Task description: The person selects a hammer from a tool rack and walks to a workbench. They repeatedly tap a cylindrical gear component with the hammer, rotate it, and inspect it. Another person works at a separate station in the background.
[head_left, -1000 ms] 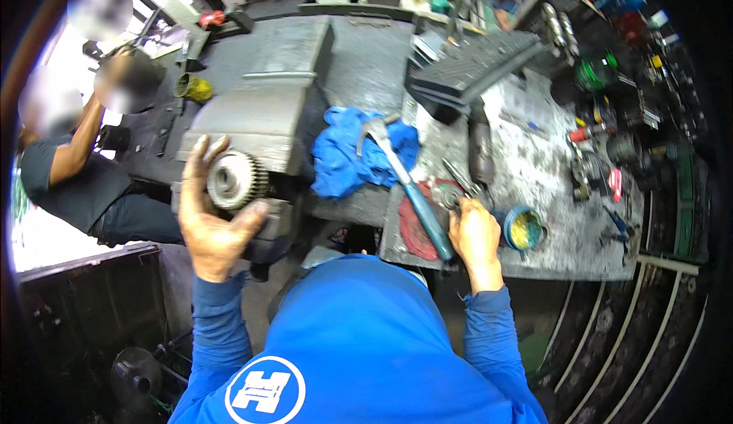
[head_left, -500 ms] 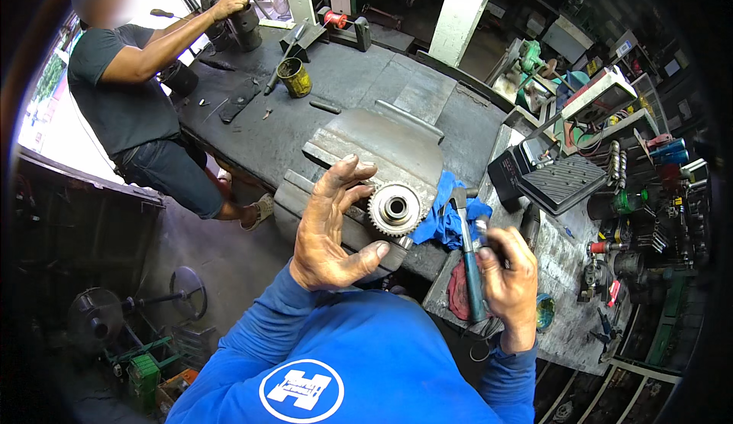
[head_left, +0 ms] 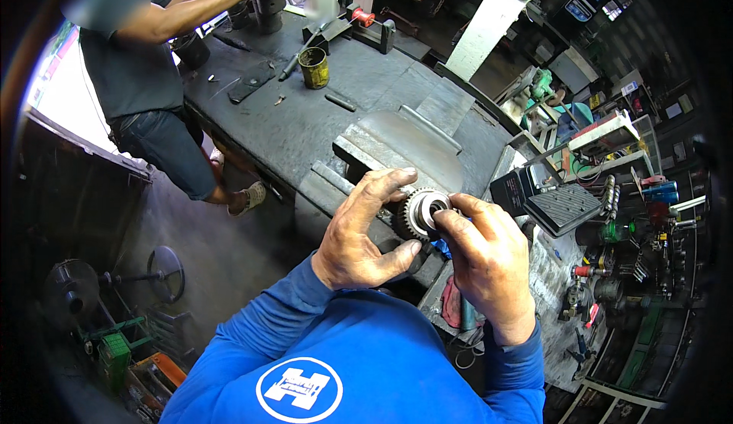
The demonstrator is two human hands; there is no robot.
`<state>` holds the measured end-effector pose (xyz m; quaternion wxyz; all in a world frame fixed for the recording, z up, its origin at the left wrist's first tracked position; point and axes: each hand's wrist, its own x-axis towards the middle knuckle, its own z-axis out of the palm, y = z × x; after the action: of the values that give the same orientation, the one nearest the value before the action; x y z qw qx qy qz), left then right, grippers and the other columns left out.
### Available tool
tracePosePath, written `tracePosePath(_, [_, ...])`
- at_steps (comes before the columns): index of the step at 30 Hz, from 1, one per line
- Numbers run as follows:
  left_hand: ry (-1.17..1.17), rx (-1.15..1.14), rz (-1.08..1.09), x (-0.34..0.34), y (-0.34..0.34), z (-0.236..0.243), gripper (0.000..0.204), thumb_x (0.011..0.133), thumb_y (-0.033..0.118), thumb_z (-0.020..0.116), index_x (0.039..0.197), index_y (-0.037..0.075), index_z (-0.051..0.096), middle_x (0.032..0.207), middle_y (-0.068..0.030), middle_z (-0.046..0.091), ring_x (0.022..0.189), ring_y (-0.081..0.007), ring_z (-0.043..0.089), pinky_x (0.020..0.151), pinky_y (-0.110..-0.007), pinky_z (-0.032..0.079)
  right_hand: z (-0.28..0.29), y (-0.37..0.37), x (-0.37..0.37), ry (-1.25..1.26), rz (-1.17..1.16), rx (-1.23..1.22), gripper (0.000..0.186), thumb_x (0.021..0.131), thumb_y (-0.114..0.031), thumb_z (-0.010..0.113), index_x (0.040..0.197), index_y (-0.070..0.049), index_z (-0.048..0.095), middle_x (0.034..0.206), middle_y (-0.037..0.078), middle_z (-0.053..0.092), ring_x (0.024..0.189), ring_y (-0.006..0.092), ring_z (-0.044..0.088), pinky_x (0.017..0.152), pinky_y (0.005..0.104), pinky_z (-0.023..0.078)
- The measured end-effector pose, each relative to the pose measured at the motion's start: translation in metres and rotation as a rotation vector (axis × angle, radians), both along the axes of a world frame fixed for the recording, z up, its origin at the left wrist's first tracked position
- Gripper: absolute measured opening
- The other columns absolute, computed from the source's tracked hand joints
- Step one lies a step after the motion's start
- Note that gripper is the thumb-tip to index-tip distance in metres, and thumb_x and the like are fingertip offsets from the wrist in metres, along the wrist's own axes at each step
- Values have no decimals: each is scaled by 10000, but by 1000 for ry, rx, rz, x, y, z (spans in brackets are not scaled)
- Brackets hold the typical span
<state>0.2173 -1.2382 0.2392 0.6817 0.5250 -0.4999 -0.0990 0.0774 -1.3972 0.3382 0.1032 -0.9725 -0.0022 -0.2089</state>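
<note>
A steel gear (head_left: 418, 212) with teeth around its rim and a round bore is held up in front of me, above the dark metal workbench (head_left: 305, 130). My left hand (head_left: 359, 233) grips it from the left, fingers over the top and thumb beneath. My right hand (head_left: 485, 260) touches its face from the right, with fingertips at the bore. A bit of blue cloth (head_left: 443, 248) shows between my hands, mostly hidden.
A grey metal housing (head_left: 397, 145) lies on the bench behind the gear. A yellow can (head_left: 314, 67) stands farther back. A person (head_left: 145, 57) works at the bench's far left end. A black ribbed pad (head_left: 563, 208) and small tools crowd the right side.
My right hand has left the long tool on the bench and come up to the gear. My left hand has lifted the gear closer to me. The view has swung left.
</note>
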Motion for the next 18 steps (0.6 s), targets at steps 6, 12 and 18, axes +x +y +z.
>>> tracePosePath(6, [-200, 98, 206, 0, -6, 17, 828, 719, 302, 947, 1426, 4, 636, 1403, -254, 618, 1297, -405, 617, 1116, -474, 491, -5, -17, -25, -137, -109, 242, 416, 818, -32, 823, 1220, -33, 718, 1163, 172, 733, 1046, 352, 724, 906, 427, 574])
tracePosePath(12, [-106, 87, 231, -8, -19, 17, 625, 717, 163, 965, 1278, 17, 733, 1210, -180, 758, 1149, -353, 721, 1004, -419, 574, -79, -38, -89, 38, -445, 347, 325, 899, -85, 781, 1210, -24, 707, 1050, 169, 725, 934, 342, 721, 821, 408, 578])
tracePosePath(18, [-36, 74, 235, -12, -19, 14, 564, 726, 118, 969, 1235, 9, 751, 1192, -192, 766, 1127, -307, 745, 977, -379, 592, -185, -30, -150, 467, -823, 290, 458, 901, -208, 780, 1278, 24, 662, 1165, 250, 705, 1094, 449, 680, 969, 508, 542])
